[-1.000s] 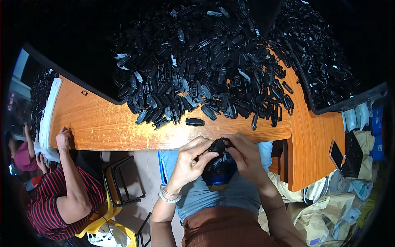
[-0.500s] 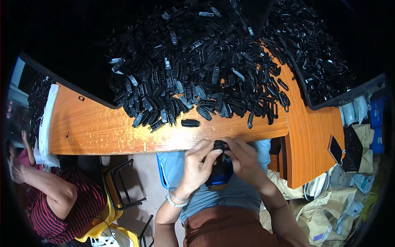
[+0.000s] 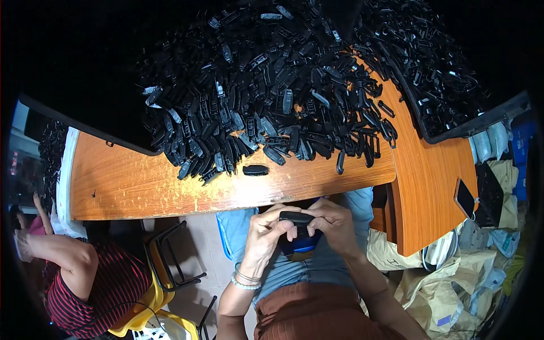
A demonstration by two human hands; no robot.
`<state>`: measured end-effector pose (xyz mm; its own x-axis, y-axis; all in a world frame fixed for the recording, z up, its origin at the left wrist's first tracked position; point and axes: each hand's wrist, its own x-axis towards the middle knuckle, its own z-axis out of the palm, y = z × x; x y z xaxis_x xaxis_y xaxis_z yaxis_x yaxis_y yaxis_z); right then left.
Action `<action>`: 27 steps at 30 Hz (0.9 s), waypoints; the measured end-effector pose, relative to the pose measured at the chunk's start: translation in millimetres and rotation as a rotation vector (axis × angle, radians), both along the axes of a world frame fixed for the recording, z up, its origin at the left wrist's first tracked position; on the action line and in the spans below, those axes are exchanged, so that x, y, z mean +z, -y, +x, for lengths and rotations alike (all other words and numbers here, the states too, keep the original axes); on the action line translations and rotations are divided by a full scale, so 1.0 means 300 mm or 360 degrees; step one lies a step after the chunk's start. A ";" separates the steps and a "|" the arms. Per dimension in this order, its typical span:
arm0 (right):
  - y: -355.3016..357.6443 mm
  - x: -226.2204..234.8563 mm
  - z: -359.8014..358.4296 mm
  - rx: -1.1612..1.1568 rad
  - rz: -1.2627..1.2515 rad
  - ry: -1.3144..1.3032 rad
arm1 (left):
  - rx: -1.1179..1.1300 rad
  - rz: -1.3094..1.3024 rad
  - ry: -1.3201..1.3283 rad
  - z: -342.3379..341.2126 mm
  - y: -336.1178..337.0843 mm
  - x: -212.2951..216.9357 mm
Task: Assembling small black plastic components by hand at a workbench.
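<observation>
Both my hands are together over my lap, just off the table's front edge. They pinch a small, black, oblong plastic piece (image 3: 296, 217). My left hand (image 3: 265, 231) grips its left end with thumb and fingers. At the other end, the fingers of my right hand (image 3: 335, 226) are closed on it. The piece lies about level, its smooth dark side showing; the underside is hidden. A similar black piece (image 3: 255, 170) lies alone on the wooden table (image 3: 130, 181), in front of a large heap of black plastic pieces (image 3: 272, 107). A dark and blue object (image 3: 300, 247) rests between my thighs.
A black tray (image 3: 453, 135) with more black pieces stands at the right, a phone (image 3: 464, 198) near it. Brown paper bags (image 3: 436, 289) crowd the floor there. On the left, a person in a striped garment (image 3: 107, 283) sits on a yellow chair (image 3: 127, 323).
My hands have come slightly down toward me, and the black piece has turned from end-on to lying lengthwise between them. The view has shifted a little.
</observation>
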<state>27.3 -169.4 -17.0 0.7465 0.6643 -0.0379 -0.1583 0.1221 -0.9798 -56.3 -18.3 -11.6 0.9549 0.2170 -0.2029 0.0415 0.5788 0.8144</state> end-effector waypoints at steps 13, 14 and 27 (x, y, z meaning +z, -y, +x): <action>-0.046 -0.034 0.217 -0.1067 -0.1301 0.1598 | 0.0584 0.2531 -0.0697 0.182 -0.197 0.000; -0.050 -0.039 0.206 -0.1086 -0.1301 0.1579 | 0.0577 0.2529 -0.0698 0.183 -0.191 -0.012; -0.036 0.116 0.002 -0.0144 0.0053 -0.0180 | -0.0117 0.0906 -0.0071 0.020 -0.026 0.004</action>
